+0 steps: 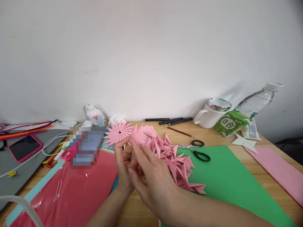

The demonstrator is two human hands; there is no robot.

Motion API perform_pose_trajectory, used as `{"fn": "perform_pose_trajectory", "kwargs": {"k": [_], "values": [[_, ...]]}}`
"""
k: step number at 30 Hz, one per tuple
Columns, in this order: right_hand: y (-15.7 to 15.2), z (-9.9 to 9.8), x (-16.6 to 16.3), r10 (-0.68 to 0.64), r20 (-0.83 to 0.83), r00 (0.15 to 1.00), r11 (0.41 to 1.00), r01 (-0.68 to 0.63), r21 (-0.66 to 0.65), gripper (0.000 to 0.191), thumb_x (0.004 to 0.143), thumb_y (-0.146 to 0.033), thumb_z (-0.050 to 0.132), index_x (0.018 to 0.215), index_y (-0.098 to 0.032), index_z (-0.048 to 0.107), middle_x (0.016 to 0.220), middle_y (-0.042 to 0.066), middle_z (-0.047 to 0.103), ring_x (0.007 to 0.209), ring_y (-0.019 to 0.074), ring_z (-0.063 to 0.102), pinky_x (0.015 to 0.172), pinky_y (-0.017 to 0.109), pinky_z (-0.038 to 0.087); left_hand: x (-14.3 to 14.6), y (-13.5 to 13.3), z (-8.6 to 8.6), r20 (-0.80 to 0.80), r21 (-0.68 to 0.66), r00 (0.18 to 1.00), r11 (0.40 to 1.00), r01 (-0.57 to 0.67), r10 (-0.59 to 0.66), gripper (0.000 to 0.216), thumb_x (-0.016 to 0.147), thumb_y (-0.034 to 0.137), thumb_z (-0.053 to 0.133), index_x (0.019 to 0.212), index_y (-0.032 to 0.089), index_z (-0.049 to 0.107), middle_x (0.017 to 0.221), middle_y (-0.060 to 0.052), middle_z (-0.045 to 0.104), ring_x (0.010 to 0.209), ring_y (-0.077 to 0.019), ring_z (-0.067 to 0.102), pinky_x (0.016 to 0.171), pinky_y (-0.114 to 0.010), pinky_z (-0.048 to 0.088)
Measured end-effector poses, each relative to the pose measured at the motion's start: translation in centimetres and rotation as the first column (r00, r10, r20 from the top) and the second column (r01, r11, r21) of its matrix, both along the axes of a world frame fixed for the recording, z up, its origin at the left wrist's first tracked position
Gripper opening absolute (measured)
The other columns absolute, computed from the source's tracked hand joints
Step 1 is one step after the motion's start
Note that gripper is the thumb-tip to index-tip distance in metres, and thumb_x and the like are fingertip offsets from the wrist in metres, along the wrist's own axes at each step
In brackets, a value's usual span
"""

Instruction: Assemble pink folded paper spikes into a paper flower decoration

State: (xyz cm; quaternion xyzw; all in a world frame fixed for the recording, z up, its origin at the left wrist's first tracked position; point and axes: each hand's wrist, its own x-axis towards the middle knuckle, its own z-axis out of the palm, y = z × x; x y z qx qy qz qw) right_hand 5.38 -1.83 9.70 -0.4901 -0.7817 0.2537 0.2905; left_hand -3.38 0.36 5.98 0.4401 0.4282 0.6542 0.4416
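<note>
My left hand and my right hand meet above the wooden desk, fingers pinched on a folded pink paper piece held between them. Just behind my fingers lies a finished pink paper flower with pointed petals. To the right runs a pile of several folded pink paper points, spilling onto a green paper sheet. Much of the held piece is hidden by my fingers.
Black-handled scissors, a pencil and markers lie behind. A white mug, green pack and water bottle stand back right. Red sheet, phone, cable, glue bottle left; pink paper strip right.
</note>
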Motion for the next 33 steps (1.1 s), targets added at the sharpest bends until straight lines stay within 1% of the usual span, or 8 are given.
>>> {"fn": "perform_pose_trajectory", "kwargs": {"k": [5, 8, 12, 16, 19, 24, 28, 33], "values": [[-0.15, 0.09, -0.07, 0.002, 0.008, 1.000, 1.000, -0.002, -0.016, 0.058, 0.080, -0.020, 0.043, 0.137, -0.018, 0.030, 0.102, 0.013, 0.055, 0.078, 0.0234, 0.057, 0.061, 0.037, 0.049, 0.27, -0.18, 0.40, 0.034, -0.003, 0.999, 1.000, 0.013, -0.013, 0.034, 0.078, 0.027, 0.060, 0.107, 0.032, 0.044, 0.050, 0.011, 0.050, 0.034, -0.0058, 0.036, 0.031, -0.016, 0.025], [-0.31, 0.04, -0.16, -0.005, 0.025, 1.000, 1.000, 0.004, 0.011, 0.062, 0.080, -0.021, 0.043, 0.139, -0.017, 0.026, 0.106, 0.014, 0.055, 0.083, 0.0258, 0.057, 0.064, 0.040, 0.051, 0.47, -0.27, 0.53, 0.072, -0.009, 0.997, 1.000, 0.004, -0.003, 0.033, 0.078, 0.026, 0.059, 0.106, 0.032, 0.044, 0.051, 0.011, 0.051, 0.033, -0.0049, 0.037, 0.032, -0.016, 0.025], [-0.37, -0.02, -0.20, -0.021, 0.045, 0.999, 1.000, 0.020, 0.025, 0.064, 0.080, -0.020, 0.043, 0.141, -0.017, 0.023, 0.110, 0.015, 0.055, 0.087, 0.0258, 0.057, 0.068, 0.041, 0.052, 0.34, -0.19, 0.18, 0.103, 0.016, 0.994, 0.999, 0.031, -0.032, 0.040, 0.076, 0.023, 0.061, 0.110, 0.032, 0.043, 0.053, 0.011, 0.053, 0.034, -0.0053, 0.041, 0.032, -0.015, 0.028], [-0.36, 0.01, -0.22, -0.024, 0.044, 0.999, 1.000, 0.024, 0.006, 0.064, 0.080, -0.020, 0.042, 0.141, -0.016, 0.022, 0.111, 0.015, 0.054, 0.088, 0.0264, 0.057, 0.071, 0.045, 0.052, 0.10, -0.09, -0.05, 0.107, 0.024, 0.994, 0.999, 0.020, -0.023, 0.035, 0.078, 0.022, 0.059, 0.108, 0.030, 0.044, 0.050, 0.011, 0.051, 0.033, -0.0053, 0.040, 0.031, -0.015, 0.027], [-0.47, -0.03, -0.25, -0.023, 0.042, 0.999, 1.000, 0.023, 0.016, 0.064, 0.081, -0.021, 0.040, 0.142, -0.016, 0.021, 0.112, 0.015, 0.054, 0.090, 0.0275, 0.057, 0.072, 0.046, 0.052, -0.01, -0.04, -0.11, 0.084, 0.044, 0.996, 0.999, 0.028, -0.032, 0.033, 0.078, 0.022, 0.059, 0.107, 0.030, 0.046, 0.048, 0.011, 0.050, 0.033, -0.0051, 0.038, 0.031, -0.015, 0.026], [-0.59, -0.08, -0.18, -0.037, 0.047, 0.998, 0.999, 0.035, 0.041, 0.062, 0.081, -0.021, 0.041, 0.140, -0.016, 0.024, 0.113, 0.016, 0.055, 0.088, 0.0258, 0.059, 0.073, 0.044, 0.052, -0.03, -0.04, -0.25, 0.085, 0.034, 0.996, 0.999, 0.016, -0.018, 0.032, 0.078, 0.024, 0.059, 0.106, 0.030, 0.046, 0.048, 0.011, 0.049, 0.033, -0.0053, 0.038, 0.031, -0.015, 0.025], [-0.51, -0.01, -0.17, -0.047, 0.031, 0.998, 0.997, 0.045, 0.059, 0.061, 0.080, -0.020, 0.043, 0.139, -0.016, 0.026, 0.110, 0.015, 0.057, 0.087, 0.0243, 0.059, 0.070, 0.039, 0.053, 0.18, -0.13, -0.02, 0.089, 0.009, 0.996, 1.000, -0.011, 0.010, 0.034, 0.076, 0.024, 0.061, 0.107, 0.029, 0.046, 0.047, 0.011, 0.048, 0.033, -0.0056, 0.038, 0.031, -0.016, 0.024], [-0.51, -0.02, -0.29, -0.062, 0.038, 0.997, 0.994, 0.059, 0.087, 0.061, 0.078, -0.019, 0.045, 0.137, -0.014, 0.029, 0.115, 0.017, 0.056, 0.085, 0.0247, 0.061, 0.067, 0.039, 0.054, 0.41, -0.17, 0.34, 0.064, 0.038, 0.998, 0.999, -0.028, 0.025, 0.034, 0.074, 0.026, 0.064, 0.104, 0.028, 0.047, 0.049, 0.010, 0.051, 0.032, -0.0056, 0.036, 0.030, -0.017, 0.025]]}}
